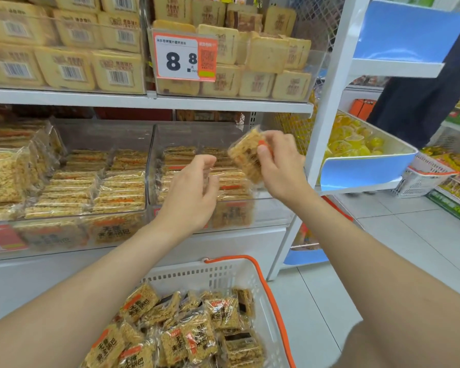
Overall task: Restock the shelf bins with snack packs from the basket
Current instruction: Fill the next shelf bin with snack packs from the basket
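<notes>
Now the right hand (279,166) pinched a clear-wrapped golden cracker pack (246,158) at one o'clock over the clear plastic bin (274,208). The left hand (194,187) hung loosely curled, empty. The pack wanted slotting edgewise.

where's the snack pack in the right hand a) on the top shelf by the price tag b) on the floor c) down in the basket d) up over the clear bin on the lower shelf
d: the right hand holds the snack pack in the air over the clear bin, high above the basket.
</notes>
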